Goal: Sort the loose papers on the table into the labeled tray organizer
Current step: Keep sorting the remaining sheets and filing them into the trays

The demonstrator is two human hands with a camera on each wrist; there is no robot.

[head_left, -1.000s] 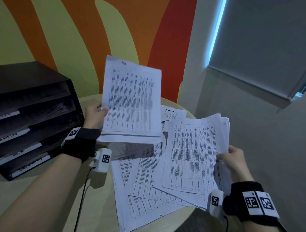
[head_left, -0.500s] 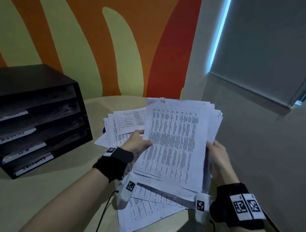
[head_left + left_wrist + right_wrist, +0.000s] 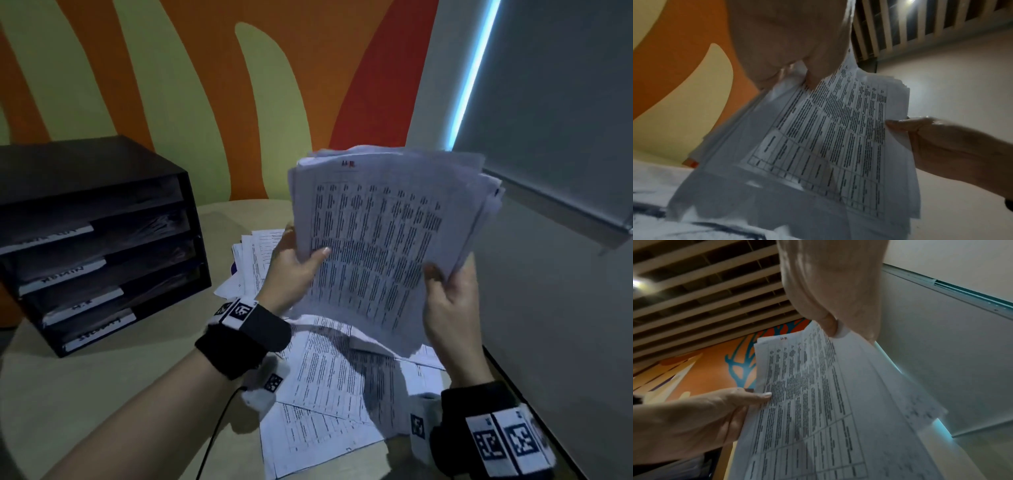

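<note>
I hold a thick stack of printed papers (image 3: 380, 240) upright above the table with both hands. My left hand (image 3: 294, 263) grips its left edge, thumb across the front sheet. My right hand (image 3: 445, 294) grips the right edge near the bottom. The top sheet carries a table of text and a small red mark at its head. In the left wrist view the stack (image 3: 828, 138) fans below my thumb; in the right wrist view the stack (image 3: 818, 394) runs from my fingers toward the other hand. More loose papers (image 3: 329, 387) lie spread on the table. The black tray organizer (image 3: 102, 240) stands at the left.
The organizer has several labeled shelves facing me, with white label strips (image 3: 92, 329) on their fronts. The round pale table (image 3: 120, 394) ends at a grey wall on the right. A cable (image 3: 215, 421) hangs from my left wrist over the table.
My left hand brought its sheets over and joined them to the right hand's stack. Both hands then raised the combined stack and tipped it upright.
</note>
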